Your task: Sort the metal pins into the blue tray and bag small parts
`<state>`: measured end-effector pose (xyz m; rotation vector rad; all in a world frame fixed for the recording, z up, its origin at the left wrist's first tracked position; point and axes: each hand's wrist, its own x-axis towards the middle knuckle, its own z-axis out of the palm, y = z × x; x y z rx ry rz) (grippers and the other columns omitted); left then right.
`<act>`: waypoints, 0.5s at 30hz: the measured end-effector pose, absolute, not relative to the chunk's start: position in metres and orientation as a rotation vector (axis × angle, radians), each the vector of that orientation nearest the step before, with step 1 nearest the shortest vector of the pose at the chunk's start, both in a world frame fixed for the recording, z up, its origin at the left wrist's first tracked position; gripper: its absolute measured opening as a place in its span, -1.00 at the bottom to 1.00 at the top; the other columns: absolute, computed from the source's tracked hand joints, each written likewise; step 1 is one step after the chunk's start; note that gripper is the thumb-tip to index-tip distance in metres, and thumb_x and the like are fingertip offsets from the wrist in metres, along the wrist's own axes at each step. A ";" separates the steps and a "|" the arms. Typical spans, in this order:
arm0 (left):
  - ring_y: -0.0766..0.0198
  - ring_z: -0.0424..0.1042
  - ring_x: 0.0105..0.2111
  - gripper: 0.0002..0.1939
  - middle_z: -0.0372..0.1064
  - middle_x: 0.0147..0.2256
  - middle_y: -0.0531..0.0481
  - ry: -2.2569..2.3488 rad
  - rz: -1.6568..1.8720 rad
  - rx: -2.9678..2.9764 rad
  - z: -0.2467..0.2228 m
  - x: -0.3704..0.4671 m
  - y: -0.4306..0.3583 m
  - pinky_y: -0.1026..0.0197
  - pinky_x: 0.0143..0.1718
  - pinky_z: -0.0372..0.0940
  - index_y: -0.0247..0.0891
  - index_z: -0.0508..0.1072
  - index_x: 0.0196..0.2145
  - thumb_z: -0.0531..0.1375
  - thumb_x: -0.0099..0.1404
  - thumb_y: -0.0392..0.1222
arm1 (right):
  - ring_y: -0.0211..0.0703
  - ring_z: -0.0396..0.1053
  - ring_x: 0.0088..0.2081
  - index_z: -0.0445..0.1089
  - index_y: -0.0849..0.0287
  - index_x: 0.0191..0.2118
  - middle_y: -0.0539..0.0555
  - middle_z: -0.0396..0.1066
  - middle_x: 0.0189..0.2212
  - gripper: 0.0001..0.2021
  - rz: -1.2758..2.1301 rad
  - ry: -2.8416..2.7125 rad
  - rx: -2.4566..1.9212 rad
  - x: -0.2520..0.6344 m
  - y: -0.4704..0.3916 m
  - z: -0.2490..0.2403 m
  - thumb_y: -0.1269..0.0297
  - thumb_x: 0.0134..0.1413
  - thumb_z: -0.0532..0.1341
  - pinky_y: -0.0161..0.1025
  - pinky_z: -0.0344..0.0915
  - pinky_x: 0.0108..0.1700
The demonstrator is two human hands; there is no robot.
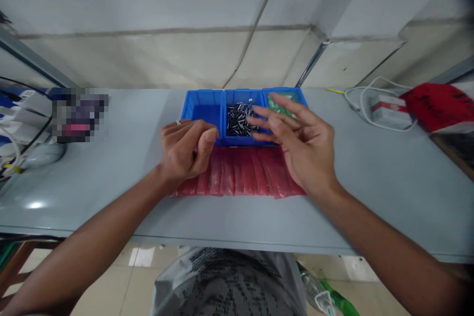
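I see my left hand point(185, 150) balled, my right hand point(309, 147), fingers apart, over blue bins point(223, 114) by the desk's point(392, 177) back edge.

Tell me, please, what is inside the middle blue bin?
A heap of small, dark, shiny pieces lies inside the middle blue bin. The right hand covers part of its right side; the heap hides whatever lies beneath.

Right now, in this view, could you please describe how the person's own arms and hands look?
Both hands are without gloves. The left hand wears a thin, silver-coloured ring; no ring shows on the right hand. No sleeve or watch shows on either forearm. The grey shirt has dark print.
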<state>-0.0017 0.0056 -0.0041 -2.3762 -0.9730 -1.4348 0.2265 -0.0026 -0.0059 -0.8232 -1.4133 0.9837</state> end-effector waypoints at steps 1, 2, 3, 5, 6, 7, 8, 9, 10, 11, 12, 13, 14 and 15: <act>0.41 0.33 -0.57 -0.66 0.40 -0.54 0.09 -0.981 -1.438 -2.376 -0.004 -0.003 0.007 0.26 -0.47 0.18 -0.25 0.39 -0.42 0.00 0.52 -0.24 | -0.15 0.64 -0.17 0.43 0.01 0.17 0.06 0.60 -0.01 -0.66 0.851 -1.552 -0.854 0.230 -0.003 -0.007 0.41 0.35 0.19 -0.18 0.63 -0.22; 0.40 0.34 -0.56 -0.68 0.39 -0.54 0.08 -0.986 -1.433 -2.378 -0.005 -0.004 0.010 0.26 -0.46 0.18 -0.25 0.39 -0.42 0.02 0.50 -0.26 | -0.18 0.63 -0.25 0.48 0.05 0.12 0.06 0.63 -0.08 -0.69 0.669 -1.728 -0.873 0.233 -0.005 -0.008 0.44 0.35 0.18 -0.21 0.61 -0.28; 0.39 0.34 -0.56 -0.70 0.39 -0.54 0.07 -0.989 -1.416 -2.382 -0.005 -0.005 0.012 0.26 -0.46 0.19 -0.26 0.40 -0.42 0.04 0.48 -0.28 | -0.17 0.63 -0.27 0.52 0.10 0.05 0.06 0.64 -0.12 -0.72 0.438 -1.938 -0.860 0.236 -0.006 -0.008 0.48 0.32 0.19 -0.21 0.60 -0.27; 0.37 0.36 -0.54 -0.77 0.40 -0.53 0.06 -0.975 -1.355 -2.398 -0.005 -0.007 0.015 0.25 -0.46 0.20 -0.27 0.41 -0.41 0.09 0.43 -0.32 | -0.09 0.62 -0.23 0.54 0.23 0.00 0.13 0.64 -0.15 -0.72 -0.025 -2.337 -0.788 0.237 -0.011 -0.009 0.56 0.26 0.19 -0.15 0.58 -0.23; 0.36 0.36 -0.54 -0.79 0.40 -0.53 0.06 -0.958 -1.324 -2.405 -0.005 -0.008 0.016 0.25 -0.46 0.19 -0.27 0.40 -0.41 0.11 0.41 -0.34 | -0.05 0.62 -0.22 0.52 0.30 0.02 0.18 0.63 -0.13 -0.71 -0.198 -2.499 -0.783 0.236 -0.012 -0.009 0.59 0.24 0.19 -0.13 0.56 -0.24; 0.35 0.37 -0.53 -0.81 0.41 -0.52 0.06 -0.939 -1.298 -2.412 -0.005 -0.008 0.016 0.24 -0.47 0.18 -0.27 0.39 -0.42 0.13 0.38 -0.36 | -0.03 0.61 -0.24 0.50 0.36 0.04 0.22 0.62 -0.13 -0.69 -0.317 -2.625 -0.806 0.233 -0.014 -0.008 0.61 0.22 0.18 -0.12 0.54 -0.28; 0.34 0.37 -0.52 -0.82 0.41 -0.52 0.06 -0.923 -1.274 -2.417 -0.004 -0.008 0.016 0.24 -0.47 0.19 -0.27 0.39 -0.42 0.15 0.36 -0.37 | -0.03 0.59 -0.28 0.49 0.40 0.06 0.25 0.61 -0.14 -0.67 -0.385 -2.717 -0.857 0.229 -0.014 -0.008 0.62 0.21 0.18 -0.12 0.51 -0.34; 0.33 0.39 -0.49 -0.84 0.43 -0.50 0.05 -0.919 -1.255 -2.421 -0.003 -0.008 0.016 0.23 -0.46 0.21 -0.27 0.39 -0.42 0.17 0.35 -0.38 | -0.05 0.57 -0.34 0.48 0.41 0.06 0.25 0.60 -0.18 -0.67 -0.422 -2.766 -0.910 0.224 -0.015 -0.008 0.63 0.19 0.18 -0.13 0.47 -0.40; 0.29 0.42 -0.44 -0.87 0.45 -0.48 0.03 -0.934 -1.234 -2.429 -0.002 -0.008 0.017 0.23 -0.42 0.27 -0.27 0.40 -0.39 0.19 0.33 -0.37 | -0.07 0.55 -0.38 0.50 0.40 0.04 0.24 0.59 -0.21 -0.68 -0.436 -2.789 -0.949 0.220 -0.015 -0.008 0.63 0.19 0.18 -0.14 0.43 -0.46; 0.25 0.46 -0.37 -0.92 0.48 -0.43 0.00 -0.961 -1.214 -2.443 -0.001 -0.008 0.017 0.21 -0.36 0.34 -0.28 0.42 -0.35 0.21 0.32 -0.36 | -0.08 0.53 -0.41 0.51 0.39 0.00 0.22 0.58 -0.24 -0.69 -0.436 -2.798 -0.970 0.217 -0.015 -0.008 0.64 0.19 0.17 -0.16 0.39 -0.49; 0.20 0.49 -0.27 -0.98 0.52 -0.37 -0.03 -0.992 -1.186 -2.469 0.000 -0.007 0.017 0.18 -0.26 0.41 -0.29 0.45 -0.29 0.23 0.32 -0.35 | -0.09 0.52 -0.42 0.52 0.38 -0.03 0.21 0.57 -0.26 -0.71 -0.426 -2.800 -0.977 0.214 -0.016 -0.008 0.64 0.19 0.16 -0.16 0.37 -0.51; 0.14 0.51 -0.15 -0.92 0.55 -0.28 -0.07 -1.016 -1.149 -2.504 0.000 -0.007 0.018 0.13 -0.14 0.45 -0.29 0.47 -0.20 0.25 0.32 -0.32 | -0.09 0.51 -0.43 0.53 0.38 -0.06 0.21 0.56 -0.28 -0.72 -0.412 -2.802 -0.972 0.213 -0.016 -0.009 0.64 0.20 0.15 -0.16 0.36 -0.51; 0.08 0.49 -0.03 -0.83 0.56 -0.17 -0.11 -1.031 -1.097 -2.550 0.000 -0.007 0.018 0.06 -0.03 0.47 -0.29 0.48 -0.12 0.27 0.32 -0.28 | -0.09 0.51 -0.42 0.54 0.38 -0.08 0.20 0.56 -0.28 -0.73 -0.401 -2.801 -0.957 0.214 -0.017 -0.008 0.64 0.20 0.14 -0.16 0.36 -0.50; 0.02 0.45 0.09 -0.76 0.54 -0.06 -0.15 -1.031 -1.036 -2.599 0.000 -0.007 0.019 -0.01 0.07 0.46 -0.29 0.47 -0.04 0.28 0.34 -0.24 | -0.09 0.51 -0.41 0.54 0.38 -0.09 0.20 0.56 -0.29 -0.73 -0.390 -2.789 -0.928 0.216 -0.017 -0.007 0.64 0.21 0.13 -0.16 0.38 -0.49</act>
